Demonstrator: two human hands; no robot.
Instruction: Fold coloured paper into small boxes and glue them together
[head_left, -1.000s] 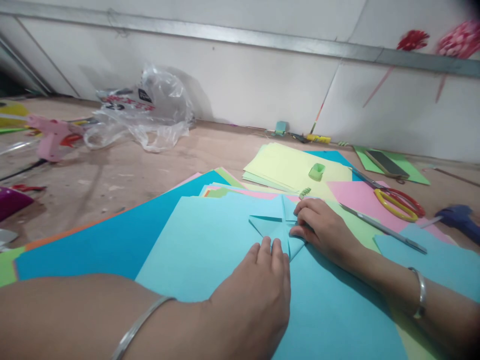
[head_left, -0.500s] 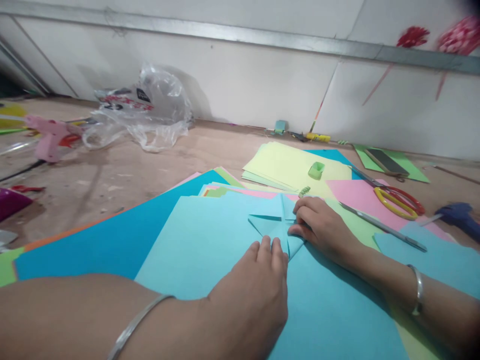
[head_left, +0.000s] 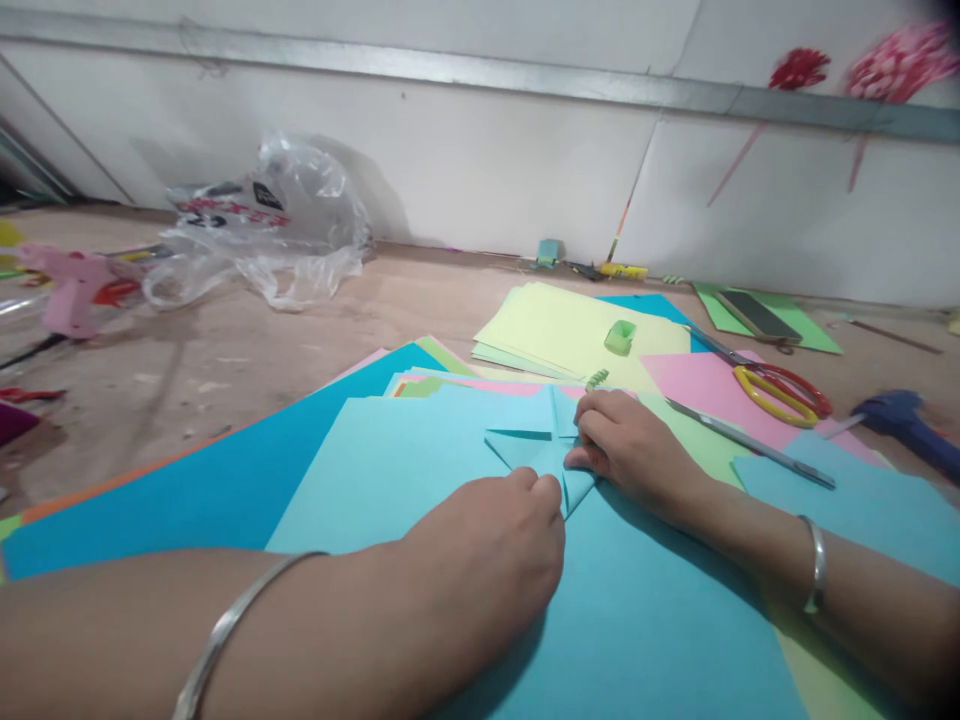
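Note:
A small piece of light blue folded paper (head_left: 529, 453) with several flaps lies on a stack of larger light blue sheets (head_left: 660, 600). My right hand (head_left: 626, 440) grips its right side, thumb and fingertips together over the flaps. At its near edge is my left hand (head_left: 491, 545), fingers curled in and closed on the paper; the fingertips are partly hidden behind the knuckles. Each wrist wears a silver bangle. Just beyond my right hand sits a tiny green paper coil (head_left: 597, 380).
Scissors (head_left: 780, 390) and a craft knife (head_left: 750, 442) lie on coloured paper at right, near a blue glue gun (head_left: 907, 420). Yellow sheets (head_left: 540, 330) bear a green folded ring (head_left: 620, 337). A plastic bag (head_left: 300, 220) and a pink glue gun (head_left: 71, 290) are at left.
My left hand's fingers, stretched out before, have curled in at the paper's near edge. My right hand keeps its hold. The whole view has shifted slightly.

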